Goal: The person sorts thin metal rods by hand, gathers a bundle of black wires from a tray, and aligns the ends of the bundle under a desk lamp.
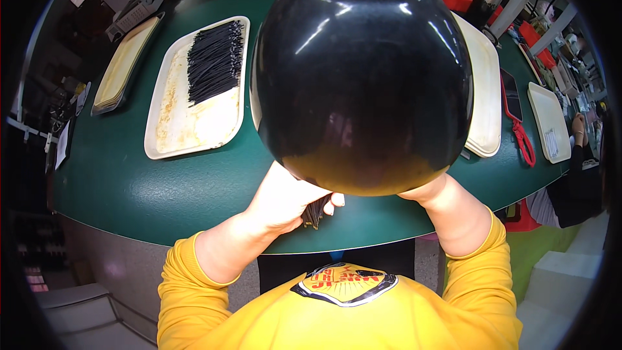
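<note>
My left hand [285,198] is closed around a bundle of thin black wires [315,212], with short ends poking out below the fingers near the table's front edge. A big glossy black lamp shade [363,91] hangs over the work spot and covers part of that hand. Of my right hand [426,189] only the wrist side shows under the shade's lower right rim; its fingers are hidden. To the left, a cream tray [194,126] holds a thick row of similar black wires [214,61] with pale tips.
A stack of shallow trays [126,68] stands far left on the green table [129,188]. Right of the lamp lie more stacked trays [487,91] and a dark flat device [511,94] with a red strap [523,146]. Farther right, another person's hand [578,128] is beside a tray [544,107].
</note>
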Demonstrator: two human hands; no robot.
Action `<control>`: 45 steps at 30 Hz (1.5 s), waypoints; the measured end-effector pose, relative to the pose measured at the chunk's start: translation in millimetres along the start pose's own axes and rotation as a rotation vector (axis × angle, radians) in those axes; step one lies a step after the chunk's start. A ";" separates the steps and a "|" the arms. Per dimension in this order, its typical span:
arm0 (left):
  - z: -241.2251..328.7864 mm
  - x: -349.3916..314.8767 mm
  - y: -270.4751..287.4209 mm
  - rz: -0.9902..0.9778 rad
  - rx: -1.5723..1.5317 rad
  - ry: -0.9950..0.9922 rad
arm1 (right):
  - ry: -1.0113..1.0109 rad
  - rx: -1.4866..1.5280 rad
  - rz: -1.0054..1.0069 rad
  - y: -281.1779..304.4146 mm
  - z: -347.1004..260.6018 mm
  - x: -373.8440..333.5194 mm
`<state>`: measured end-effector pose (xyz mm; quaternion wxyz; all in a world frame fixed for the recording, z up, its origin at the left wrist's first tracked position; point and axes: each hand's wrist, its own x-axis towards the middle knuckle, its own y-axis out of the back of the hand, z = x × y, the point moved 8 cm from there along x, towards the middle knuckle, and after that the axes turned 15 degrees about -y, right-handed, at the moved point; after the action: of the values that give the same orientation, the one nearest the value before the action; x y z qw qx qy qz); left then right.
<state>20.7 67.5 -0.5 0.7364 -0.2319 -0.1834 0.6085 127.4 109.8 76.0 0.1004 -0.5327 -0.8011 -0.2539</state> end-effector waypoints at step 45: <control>5.6 2.1 6.5 0.048 0.129 -0.100 | 0.104 0.036 0.011 6.1 -15.8 5.4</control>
<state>12.8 71.2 0.5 0.7248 -0.1578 -0.1749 0.6475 128.9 107.9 93.5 0.1527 -0.5212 -0.7962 -0.2664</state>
